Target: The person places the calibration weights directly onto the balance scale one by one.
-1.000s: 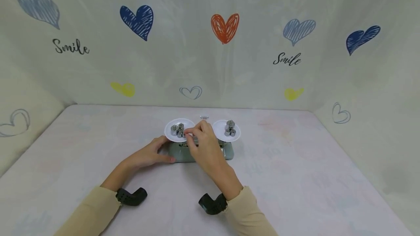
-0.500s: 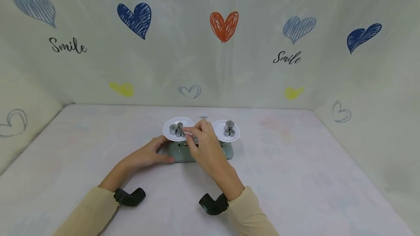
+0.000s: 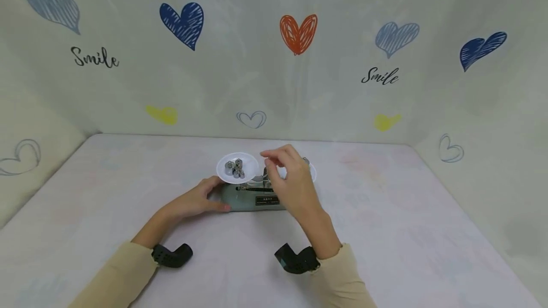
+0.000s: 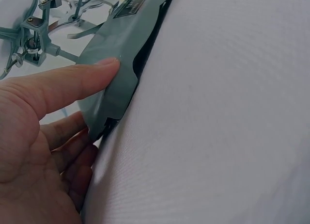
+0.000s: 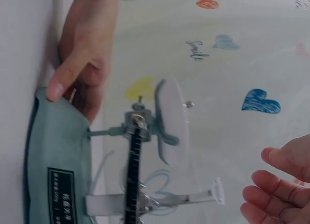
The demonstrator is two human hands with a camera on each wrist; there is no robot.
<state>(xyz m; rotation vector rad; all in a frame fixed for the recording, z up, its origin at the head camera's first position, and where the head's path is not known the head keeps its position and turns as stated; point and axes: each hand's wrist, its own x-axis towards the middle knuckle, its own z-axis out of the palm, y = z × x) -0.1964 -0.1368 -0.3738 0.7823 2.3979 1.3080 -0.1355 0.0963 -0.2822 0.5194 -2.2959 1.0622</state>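
Observation:
A green balance scale [image 3: 244,198] stands on the table, its label plate facing me. Several small metal weights [image 3: 237,169] are grouped on its left white pan [image 3: 251,164]. My left hand [image 3: 194,202] grips the left end of the base; in the left wrist view the thumb lies on the front face and the fingers go behind. Raised over the scale's middle is my right hand [image 3: 295,184], fingers loosely bent. In the right wrist view its fingers [image 5: 266,184] and thumb are apart with nothing between them. It hides most of the right pan [image 3: 314,175] and the weights there.
The white table [image 3: 385,232] spreads out around the scale. Behind it hangs a pale backdrop [image 3: 239,61] printed with hearts and the word "Smile". A black wrist camera [image 3: 172,255] is worn on the left wrist, another black camera [image 3: 297,259] on the right.
My right hand has moved away from the left pan, up and to the right, uncovering the pan's weights and the scale's label. My left hand stays at the base.

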